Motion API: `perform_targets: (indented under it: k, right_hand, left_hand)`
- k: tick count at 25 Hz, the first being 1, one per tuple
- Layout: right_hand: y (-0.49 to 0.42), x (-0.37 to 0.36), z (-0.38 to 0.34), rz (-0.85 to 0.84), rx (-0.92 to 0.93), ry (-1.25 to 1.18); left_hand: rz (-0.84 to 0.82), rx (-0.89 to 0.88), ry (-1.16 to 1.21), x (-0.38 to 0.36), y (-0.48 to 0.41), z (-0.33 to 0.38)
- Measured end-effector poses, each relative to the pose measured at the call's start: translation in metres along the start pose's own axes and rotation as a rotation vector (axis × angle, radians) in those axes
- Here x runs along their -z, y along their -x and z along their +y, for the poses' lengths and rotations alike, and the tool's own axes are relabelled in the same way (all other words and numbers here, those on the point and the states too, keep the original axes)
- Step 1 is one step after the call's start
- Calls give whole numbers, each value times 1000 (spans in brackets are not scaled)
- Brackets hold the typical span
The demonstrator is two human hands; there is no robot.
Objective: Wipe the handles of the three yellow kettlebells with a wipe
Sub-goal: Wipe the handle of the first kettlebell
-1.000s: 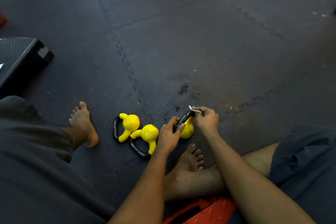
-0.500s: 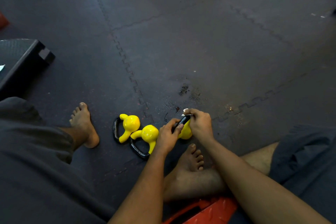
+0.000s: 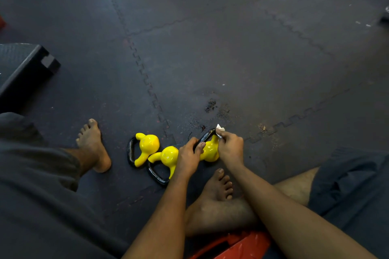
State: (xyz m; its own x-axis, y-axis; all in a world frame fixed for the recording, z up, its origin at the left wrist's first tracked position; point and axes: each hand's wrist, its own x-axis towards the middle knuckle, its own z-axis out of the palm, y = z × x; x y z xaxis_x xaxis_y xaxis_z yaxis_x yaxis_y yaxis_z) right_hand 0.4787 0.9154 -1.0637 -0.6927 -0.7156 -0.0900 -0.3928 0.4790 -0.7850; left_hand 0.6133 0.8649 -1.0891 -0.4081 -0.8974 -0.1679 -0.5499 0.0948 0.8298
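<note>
Glossy yellow kettlebell, lower centre: probably heavy, rigid, slick (hold by its black loop handle); left hand grips that handle, right hand pinches white wipe.

Beyond the row of three glossy yellow kettlebells the dark interlocking rubber floor mat lies open. A bare left foot stands to its left, a bare right foot close on its near side; left grip and right grip crowd the rightmost kettlebell.
</note>
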Motion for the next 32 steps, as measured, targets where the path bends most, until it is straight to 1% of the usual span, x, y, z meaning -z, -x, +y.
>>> perform_targets:
  k: [2, 4, 6, 9, 12, 14, 16, 18, 22, 23, 24, 28, 32]
  right_hand:
    - [4, 2, -5, -70, 23, 5]
    - [3, 8, -10, -96, 34, -1]
    - [-7, 19, -13, -71, 20, -7]
    - [-37, 53, -12, -25, -22, -7]
    - [-60, 79, -2, 5, -147, -172]
    - [-65, 85, 6, 108, -235, -196]
    - [-70, 83, 13, 160, -296, -173]
    - [-76, 81, 14, 223, -347, -87]
    - [-90, 90, 11, 501, -419, -113]
    - [-93, 92, 13, 540, -432, -110]
    - [-95, 91, 16, 549, -445, -107]
    - [-96, 79, 20, 478, -464, -106]
    - [-93, 64, 14, 396, -369, -112]
  left_hand:
    - [7, 2, -20, -1, -1, 1]
    - [0, -2, -44, -4, 1, 7]
    - [12, -34, -103, -11, 1, 14]
    - [24, -96, -271, -18, -9, 27]
    - [18, -113, -411, -20, -31, 40]
    - [2, -143, -451, -27, -40, 49]
    - [-23, -173, -417, -36, -48, 61]
    - [-46, -176, -352, -49, -60, 71]
    - [-109, -93, -186, -94, -81, 82]
    - [-123, -66, -148, -104, -86, 84]
    - [-127, -43, -123, -112, -91, 84]
    - [-133, 10, -87, -116, -115, 73]
    - [-157, -11, -203, -99, -129, 58]
